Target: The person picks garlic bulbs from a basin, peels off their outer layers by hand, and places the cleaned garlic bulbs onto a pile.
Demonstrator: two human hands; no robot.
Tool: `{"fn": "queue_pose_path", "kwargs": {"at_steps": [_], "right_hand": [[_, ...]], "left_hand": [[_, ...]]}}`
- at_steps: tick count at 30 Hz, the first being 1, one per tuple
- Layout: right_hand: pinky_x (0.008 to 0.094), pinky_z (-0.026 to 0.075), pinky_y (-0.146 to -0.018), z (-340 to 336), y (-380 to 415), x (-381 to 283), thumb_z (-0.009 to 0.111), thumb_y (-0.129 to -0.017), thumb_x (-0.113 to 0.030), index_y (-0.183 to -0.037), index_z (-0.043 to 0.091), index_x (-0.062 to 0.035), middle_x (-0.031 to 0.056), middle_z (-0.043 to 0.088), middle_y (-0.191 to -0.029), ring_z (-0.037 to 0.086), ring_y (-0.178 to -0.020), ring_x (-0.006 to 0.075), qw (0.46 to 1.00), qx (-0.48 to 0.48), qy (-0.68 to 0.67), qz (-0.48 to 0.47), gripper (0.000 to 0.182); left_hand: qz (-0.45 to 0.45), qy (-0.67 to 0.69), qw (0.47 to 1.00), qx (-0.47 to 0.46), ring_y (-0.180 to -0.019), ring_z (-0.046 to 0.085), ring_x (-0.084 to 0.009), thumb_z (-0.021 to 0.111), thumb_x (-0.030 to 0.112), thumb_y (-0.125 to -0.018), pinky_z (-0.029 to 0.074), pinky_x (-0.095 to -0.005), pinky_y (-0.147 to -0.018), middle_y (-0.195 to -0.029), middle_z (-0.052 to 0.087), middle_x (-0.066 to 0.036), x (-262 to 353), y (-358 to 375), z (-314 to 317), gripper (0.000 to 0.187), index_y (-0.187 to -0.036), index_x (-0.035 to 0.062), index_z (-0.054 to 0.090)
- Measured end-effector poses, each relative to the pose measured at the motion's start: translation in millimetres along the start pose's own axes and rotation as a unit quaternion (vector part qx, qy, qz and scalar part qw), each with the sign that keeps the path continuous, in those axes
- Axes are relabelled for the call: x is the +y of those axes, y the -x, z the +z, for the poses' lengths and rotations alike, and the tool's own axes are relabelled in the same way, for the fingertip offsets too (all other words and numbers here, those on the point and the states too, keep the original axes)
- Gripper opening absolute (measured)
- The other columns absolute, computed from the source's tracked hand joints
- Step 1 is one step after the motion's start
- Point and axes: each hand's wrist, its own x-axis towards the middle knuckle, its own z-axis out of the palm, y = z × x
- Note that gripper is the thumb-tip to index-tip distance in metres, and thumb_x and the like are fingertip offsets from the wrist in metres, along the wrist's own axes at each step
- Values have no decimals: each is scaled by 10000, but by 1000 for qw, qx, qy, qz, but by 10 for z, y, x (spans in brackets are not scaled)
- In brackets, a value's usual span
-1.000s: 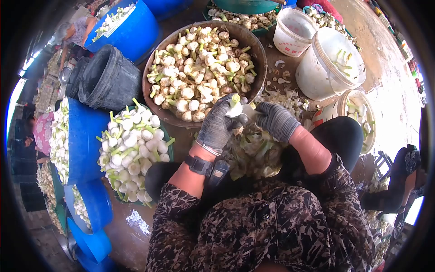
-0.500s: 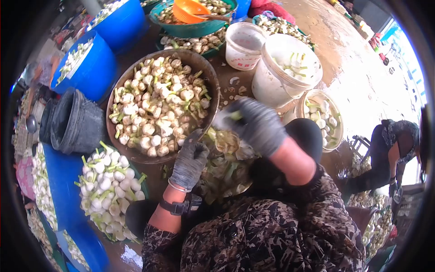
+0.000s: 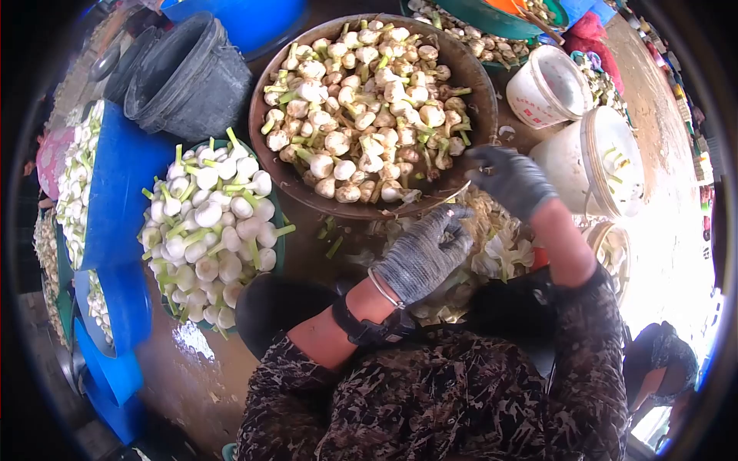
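Observation:
My left hand (image 3: 427, 253), in a grey knit glove, is just below the near rim of a wide brown basin (image 3: 265, 165) heaped with soil-stained garlic bulbs (image 3: 369, 107). Its fingers are curled together. My right hand (image 3: 513, 180), gloved too, is at the basin's right rim with fingers bent inward. A thin pale strip (image 3: 459, 192) shows between the two hands; I cannot tell what either one grips. Below them lies a pile of papery garlic skins (image 3: 500, 246). Clean white garlic bulbs (image 3: 211, 238) with green stem stubs are heaped on my left.
Black buckets (image 3: 184, 81) and blue tubs (image 3: 115, 192) stand on the left. Two white buckets (image 3: 550, 88) (image 3: 588, 165) are at right, the nearer holding garlic. A smaller tub of bulbs (image 3: 611, 250) is beside my right arm. Another person (image 3: 657, 369) bends at lower right.
The view has swung left, so the basin and buckets sit further right. My right hand, blurred before, has come to the basin's right rim; my left is now below the near rim.

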Motion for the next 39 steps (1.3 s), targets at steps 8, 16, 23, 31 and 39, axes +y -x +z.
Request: {"fn": "queue_pose_path", "kwargs": {"at_steps": [8, 16, 23, 31, 39], "right_hand": [[442, 485, -941, 1689, -1394, -718, 599, -841, -176, -1448, 373, -231, 186, 524, -1300, 586, -1135, 326, 970, -106, 217, 18, 649], [324, 503, -817, 1383, -1296, -305, 729, -834, -162, -1320, 478, -68, 131, 674, -1000, 624, -937, 184, 973, -22, -227, -30, 555], [290, 492, -879, 598, -65, -647, 736, -854, -236, -1350, 455, -13, 71, 649, -1109, 598, -1004, 127, 904, 75, -408, -103, 612], [280, 515, -753, 375, 398, -612, 727, -857, -188, -1292, 508, -16, 98, 671, -991, 615, -860, 105, 933, 169, -318, -19, 517], [363, 529, -679, 503, 622, -544, 699, -835, -183, -905, 651, -24, 157, 688, -811, 674, -728, 296, 917, 295, -267, 5, 180]], "left_hand": [[-17, 103, 991, 90, -895, 580, -114, 575, 90, -942, 491, -269, -814, -993, 615, -48, 60, -81, -468, 276, -1211, 34, 557], [23, 165, 936, 310, -1147, 506, -203, 538, 109, -951, 442, -304, -968, -1292, 485, -133, -196, -248, -681, 389, -1311, 11, 428], [-65, 345, 928, 126, -1106, 560, -166, 480, 122, -993, 475, -296, -948, -1258, 556, -91, -252, -322, -483, 402, -1379, 34, 413], [-21, 427, 891, 153, -1010, 609, -148, 571, 80, -949, 530, -266, -856, -1178, 606, -83, -63, -234, -199, 389, -1325, 33, 484], [46, 210, 958, 190, -1038, 564, -125, 562, 92, -949, 469, -260, -914, -1198, 590, -61, -15, -226, 63, 361, -1302, 48, 502]]}}
